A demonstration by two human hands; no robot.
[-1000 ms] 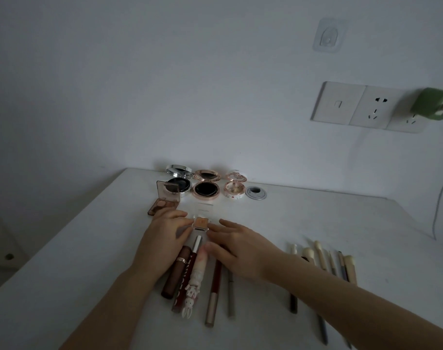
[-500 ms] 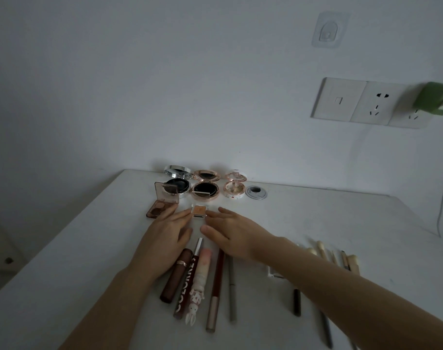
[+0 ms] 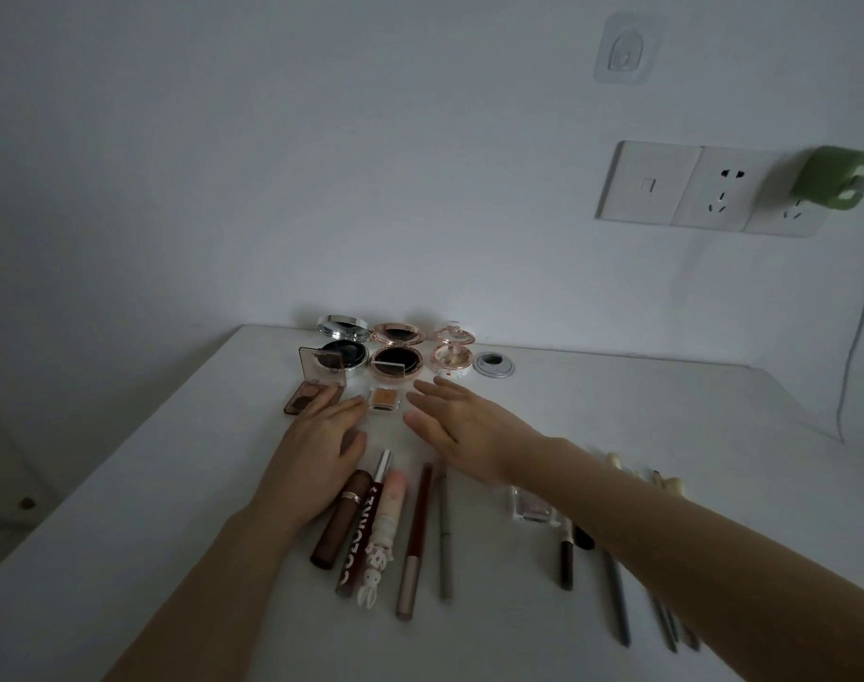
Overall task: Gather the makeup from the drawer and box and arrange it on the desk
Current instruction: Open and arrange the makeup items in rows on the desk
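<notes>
A small square orange palette (image 3: 384, 399) lies open on the white desk (image 3: 617, 435), its clear lid standing up. My left hand (image 3: 317, 445) lies flat just left of it, fingertips near its edge. My right hand (image 3: 462, 423) hovers to its right with straight fingers, apart from it. Behind stand three open round compacts: silver (image 3: 344, 351), rose-gold (image 3: 396, 359) and pink (image 3: 452, 359). A brown eyeshadow palette (image 3: 312, 393) sits at the left. Several lip tubes and pencils (image 3: 381, 529) lie in a row in front of my hands.
Brushes and pencils (image 3: 617, 598) lie at the right, partly under my right forearm, with a small clear case (image 3: 531, 507). A grey cable grommet (image 3: 493, 364) sits by the compacts. Wall sockets (image 3: 705, 189) hold a green plug (image 3: 836, 182) with a hanging cord.
Both hands slid the small orange palette away from me, up to just in front of the compacts. My right hand has drawn off to the right and no longer touches it.
</notes>
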